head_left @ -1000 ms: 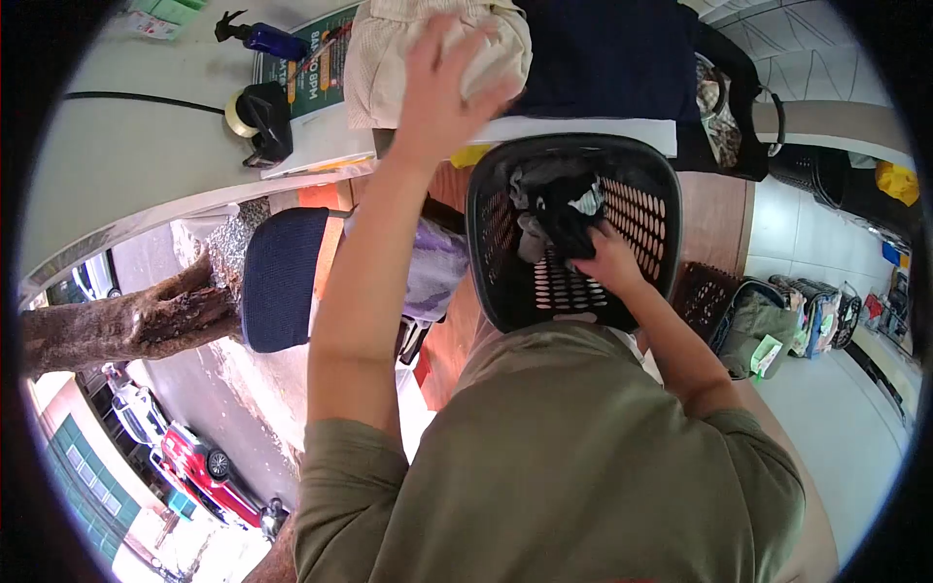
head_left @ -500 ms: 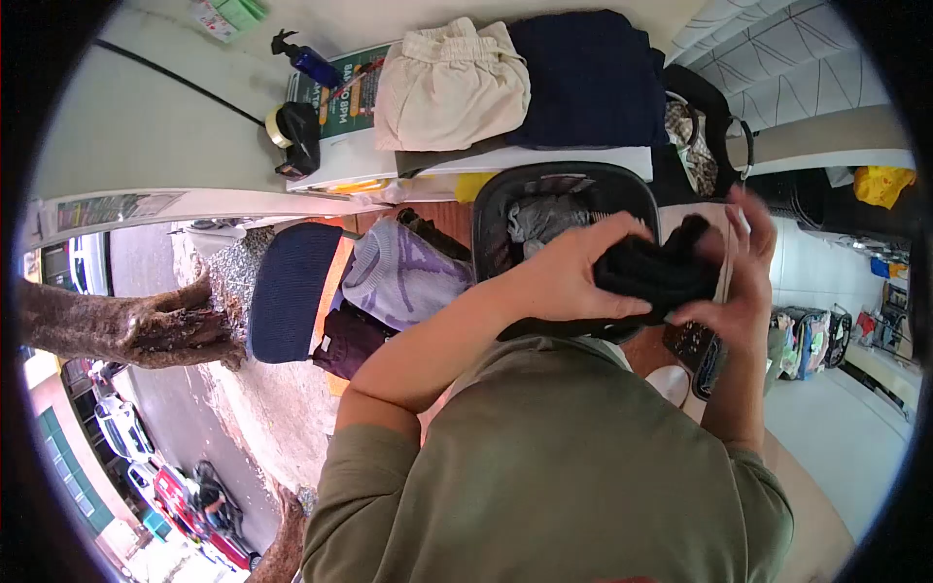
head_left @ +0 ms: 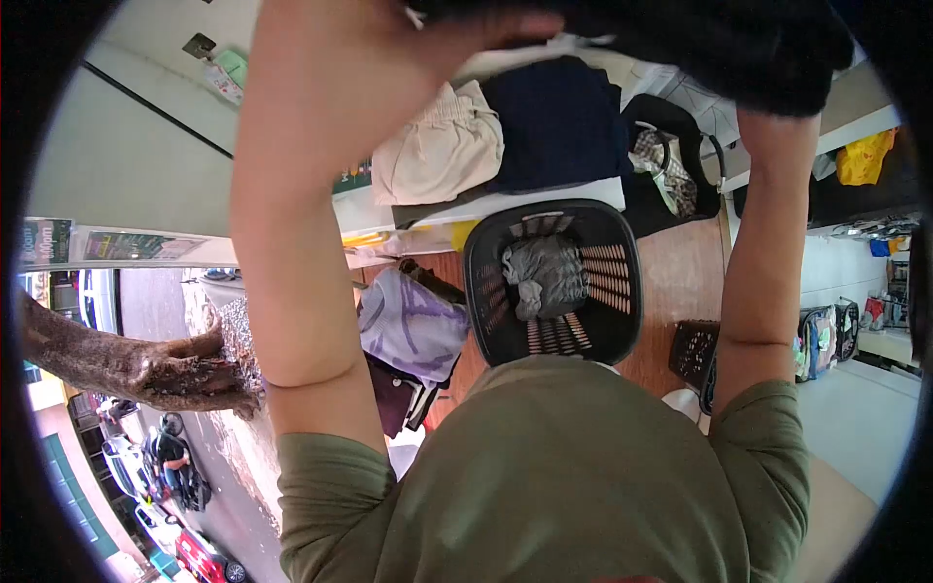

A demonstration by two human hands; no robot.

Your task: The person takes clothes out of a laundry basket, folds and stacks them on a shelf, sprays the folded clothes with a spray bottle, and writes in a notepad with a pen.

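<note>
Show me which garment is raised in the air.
The black garment, held up at the top of the picture. The cream garment and navy garment lie on the table; the grey cloth sits inside the basket.

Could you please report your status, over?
Left hand on black garment, held up; right hand mostly hidden behind it. Garment blocks view's top. Grey cloth in basket.

Chunky tree trunk (head_left: 146,364) over on the left, with a motorbike (head_left: 197,486) and its rider (head_left: 173,453) on the road (head_left: 216,442) lower down, near a red car (head_left: 199,556). Couple of posters (head_left: 136,245) above the trunk. Far right there's a yellow bundle (head_left: 865,158), cloth or bag, can't tell, and a row of clothes (head_left: 818,345) below.
</note>
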